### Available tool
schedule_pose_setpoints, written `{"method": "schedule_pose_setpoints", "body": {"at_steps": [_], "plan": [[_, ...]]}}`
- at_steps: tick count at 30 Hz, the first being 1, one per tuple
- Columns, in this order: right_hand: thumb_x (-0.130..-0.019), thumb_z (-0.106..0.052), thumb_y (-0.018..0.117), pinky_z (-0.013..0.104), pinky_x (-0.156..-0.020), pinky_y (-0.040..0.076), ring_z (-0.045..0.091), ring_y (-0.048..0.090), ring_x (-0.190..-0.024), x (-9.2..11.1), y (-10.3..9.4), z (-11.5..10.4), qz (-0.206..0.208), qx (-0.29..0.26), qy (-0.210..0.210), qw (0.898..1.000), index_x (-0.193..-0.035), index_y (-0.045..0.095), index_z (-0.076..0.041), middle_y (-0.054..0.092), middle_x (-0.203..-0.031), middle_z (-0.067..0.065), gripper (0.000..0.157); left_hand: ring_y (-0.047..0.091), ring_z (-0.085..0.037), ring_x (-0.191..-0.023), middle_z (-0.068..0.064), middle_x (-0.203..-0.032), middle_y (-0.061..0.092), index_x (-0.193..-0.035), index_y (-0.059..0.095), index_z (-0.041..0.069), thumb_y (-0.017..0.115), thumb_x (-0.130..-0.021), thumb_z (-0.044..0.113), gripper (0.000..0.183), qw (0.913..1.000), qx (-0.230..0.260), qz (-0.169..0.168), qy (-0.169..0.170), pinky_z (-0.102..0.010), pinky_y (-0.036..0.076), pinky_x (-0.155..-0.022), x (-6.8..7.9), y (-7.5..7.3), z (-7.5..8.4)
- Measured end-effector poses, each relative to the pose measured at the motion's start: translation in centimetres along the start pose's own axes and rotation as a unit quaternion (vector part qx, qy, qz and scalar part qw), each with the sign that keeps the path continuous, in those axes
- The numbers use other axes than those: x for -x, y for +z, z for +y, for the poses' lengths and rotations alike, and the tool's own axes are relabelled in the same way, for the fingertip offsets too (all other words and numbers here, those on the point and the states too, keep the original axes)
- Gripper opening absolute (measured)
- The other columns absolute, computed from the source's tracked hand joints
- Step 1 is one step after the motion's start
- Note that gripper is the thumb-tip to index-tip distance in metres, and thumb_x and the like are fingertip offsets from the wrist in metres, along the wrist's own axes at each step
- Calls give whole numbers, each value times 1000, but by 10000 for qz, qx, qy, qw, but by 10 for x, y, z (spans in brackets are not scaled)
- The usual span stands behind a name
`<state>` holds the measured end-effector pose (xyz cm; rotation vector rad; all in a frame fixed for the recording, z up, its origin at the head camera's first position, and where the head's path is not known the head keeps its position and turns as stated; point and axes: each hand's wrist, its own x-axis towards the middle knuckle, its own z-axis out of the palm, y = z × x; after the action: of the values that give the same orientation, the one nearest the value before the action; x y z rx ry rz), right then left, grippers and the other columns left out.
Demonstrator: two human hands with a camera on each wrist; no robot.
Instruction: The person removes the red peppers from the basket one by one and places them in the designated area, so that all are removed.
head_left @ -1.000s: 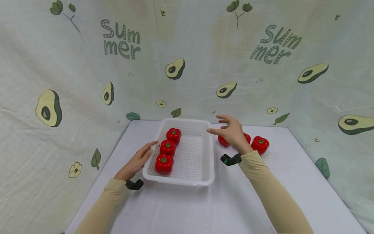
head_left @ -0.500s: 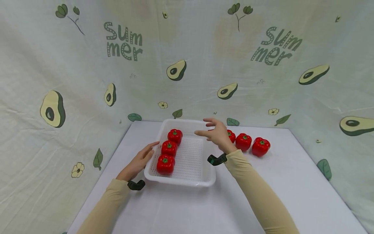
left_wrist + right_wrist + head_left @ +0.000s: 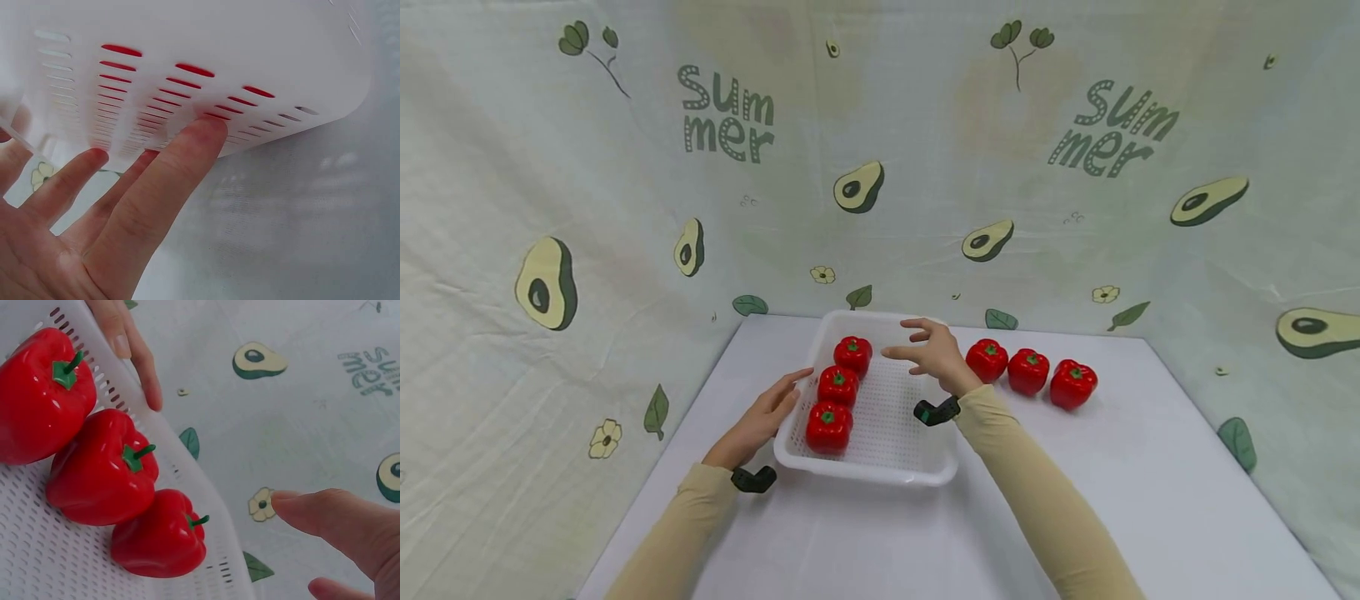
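Three red bell peppers with green stems stand in a row along the left side of a white perforated plastic basket. My left hand rests against the basket's left side, its fingers extended. Up close in the left wrist view, the thumb touches the slotted wall, with red showing through the slots. Above the back right part of the basket hovers my right hand, thumb and fingers spread and nothing between them. It partly hides the basket's right rim.
Three more red bell peppers stand in a row on the white table, right of the basket. A printed cloth with avocados and "summer" lettering hangs behind and at both sides.
My right hand has moved left, from near the peppers on the table to over the basket, staying empty. The left hand keeps its place at the basket. The view has shifted slightly.
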<state>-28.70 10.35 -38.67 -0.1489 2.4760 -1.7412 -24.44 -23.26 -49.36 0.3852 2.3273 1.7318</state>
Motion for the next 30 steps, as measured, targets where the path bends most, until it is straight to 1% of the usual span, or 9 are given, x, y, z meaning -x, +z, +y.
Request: {"method": "schedule_pose_setpoints", "body": {"at_steps": [3, 6, 9, 11, 14, 19, 22, 30], "plan": [[-94, -25, 90, 56, -96, 62, 47, 61, -132, -6, 6, 2, -71, -109, 3, 9999, -157, 55, -6, 49, -157, 31, 74, 30, -55, -158, -16, -179, 25, -171, 36, 32, 54, -116, 39, 58, 10000, 33, -10, -2, -66, 55, -103, 0, -1, 0], [-96, -25, 88, 60, -100, 59, 48, 60, -133, -12, 11, 6, -110, -238, 7, 9997, -159, 52, -4, 47, -158, 32, 75, 26, -57, -159, -18, -179, 24, -171, 37, 30, 53, -117, 38, 57, 10000, 53, -56, -8, -68, 54, -103, -1, -2, 1], [-97, -24, 86, 61, -99, 59, 48, 60, -134, -17, 15, 8, -139, -383, 23, 9992, -160, 50, -2, 46, -158, 34, 76, 25, -58, -159, -20, -179, 23, -171, 37, 30, 53, -117, 37, 57, 9999, 60, -81, -13, -68, 55, -103, -1, -2, 0], [-97, -23, 86, 61, -98, 60, 48, 59, -134, -22, 18, 9, -169, -489, 61, 9986, -161, 50, -1, 46, -158, 35, 76, 26, -58, -158, -21, -178, 24, -171, 36, 28, 52, -117, 36, 57, 10000, 62, -75, 7, -67, 55, -102, -1, -2, 1], [-97, -21, 85, 62, -98, 60, 49, 59, -135, -28, 23, 11, -237, -669, 156, 9974, -161, 49, -1, 47, -157, 34, 76, 30, -57, -157, -20, -178, 26, -171, 37, 30, 53, -117, 37, 57, 10000, 83, -38, 2, -66, 57, -101, -1, -2, 0], [-97, -19, 84, 64, -98, 59, 56, 52, -140, -38, 30, 18, -369, -919, 219, 9948, -161, 48, 1, 48, -154, 33, 75, 32, -56, -157, -18, -178, 27, -171, 38, 30, 54, -117, 37, 57, 10000, 61, -44, 38, -65, 57, -102, 0, -2, -2], [-97, -16, 83, 66, -99, 58, 57, 50, -140, -43, 35, 20, -421, -980, 215, 9941, -161, 48, 1, 47, -155, 35, 74, 31, -56, -157, -19, -178, 27, -171, 37, 29, 54, -117, 37, 57, 10000, 18, -34, 72, -64, 57, -102, 0, -2, -2], [-98, -14, 81, 71, -104, 53, 51, 50, -141, -55, 44, 22, -400, -962, 312, 9941, -160, 51, -1, 40, -161, 36, 70, 30, -55, -158, -17, -178, 27, -171, 38, 30, 56, -116, 38, 58, 10000, -18, 37, 27, -64, 55, -104, 0, -1, 1]]}}
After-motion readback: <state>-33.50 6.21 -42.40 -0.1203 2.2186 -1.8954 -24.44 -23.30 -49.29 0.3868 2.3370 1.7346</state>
